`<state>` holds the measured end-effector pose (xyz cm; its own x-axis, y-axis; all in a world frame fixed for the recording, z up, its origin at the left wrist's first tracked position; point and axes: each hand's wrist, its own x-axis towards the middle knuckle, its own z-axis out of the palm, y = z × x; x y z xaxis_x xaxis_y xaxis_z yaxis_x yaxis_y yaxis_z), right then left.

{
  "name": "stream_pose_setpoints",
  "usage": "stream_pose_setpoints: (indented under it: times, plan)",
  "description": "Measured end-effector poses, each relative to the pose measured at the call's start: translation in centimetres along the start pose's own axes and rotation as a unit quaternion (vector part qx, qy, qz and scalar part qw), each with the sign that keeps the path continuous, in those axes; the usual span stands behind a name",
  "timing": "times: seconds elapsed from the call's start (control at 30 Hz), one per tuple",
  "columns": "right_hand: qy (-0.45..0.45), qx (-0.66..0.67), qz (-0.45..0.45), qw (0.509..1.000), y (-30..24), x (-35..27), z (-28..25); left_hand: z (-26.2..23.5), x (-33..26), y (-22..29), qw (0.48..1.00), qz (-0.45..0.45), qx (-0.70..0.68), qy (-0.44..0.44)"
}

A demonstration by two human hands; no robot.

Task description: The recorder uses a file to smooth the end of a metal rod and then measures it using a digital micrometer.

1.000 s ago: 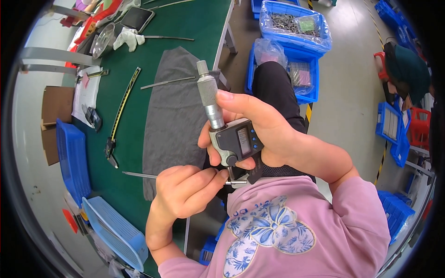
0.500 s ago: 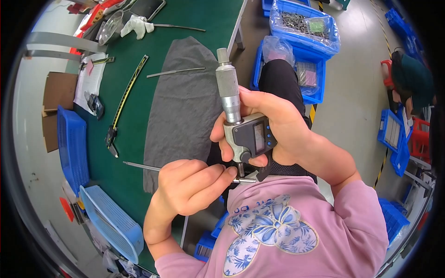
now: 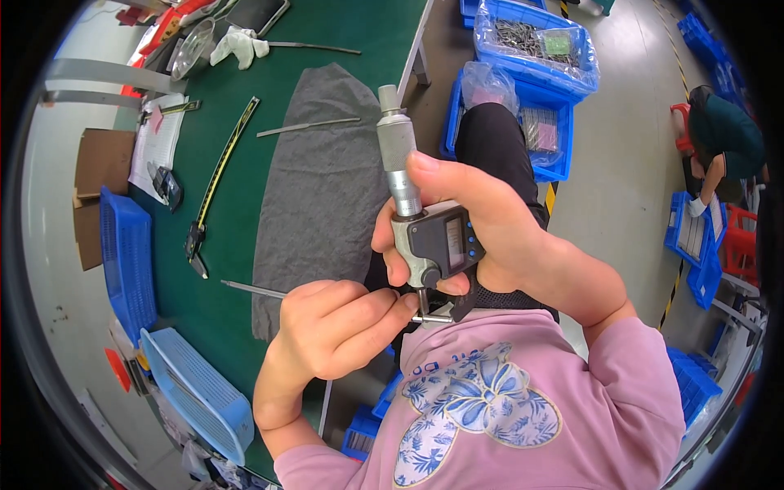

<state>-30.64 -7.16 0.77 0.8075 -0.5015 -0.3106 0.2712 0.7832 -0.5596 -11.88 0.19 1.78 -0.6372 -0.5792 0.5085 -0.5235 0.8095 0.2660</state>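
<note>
Fingers (image 3: 359,314) of the left hand (image 3: 331,335) are pinching one thin metal rod (image 3: 245,288), its near end sitting in the frame of one digital micrometer (image 3: 429,241). The right hand (image 3: 482,224) is curling tight around that micrometer, thumb pressing on its barrel, holding it upright just above the lap. Beyond, one grey cloth (image 3: 318,180) is lying on the green table (image 3: 220,302), with one more rod (image 3: 306,126) on it. To the left, one long caliper (image 3: 216,175) and two blue trays (image 3: 126,261) are resting. Far right, another person (image 3: 723,147) is crouching among blue bins (image 3: 535,41).
</note>
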Motion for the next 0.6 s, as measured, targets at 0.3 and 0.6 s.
stream_pose_setpoints:
  times: [0.3,0.6]
  plan:
    - [0.014,-0.011,0.006,1.0,-0.1,0.0,0.2,0.2,0.0,0.0,1.0,0.001,0.003,0.0]
    - [-0.005,-0.075,0.001,0.997,-0.7,1.1,-0.9,-0.4,-0.8,0.0,1.0,-0.023,0.004,0.001]
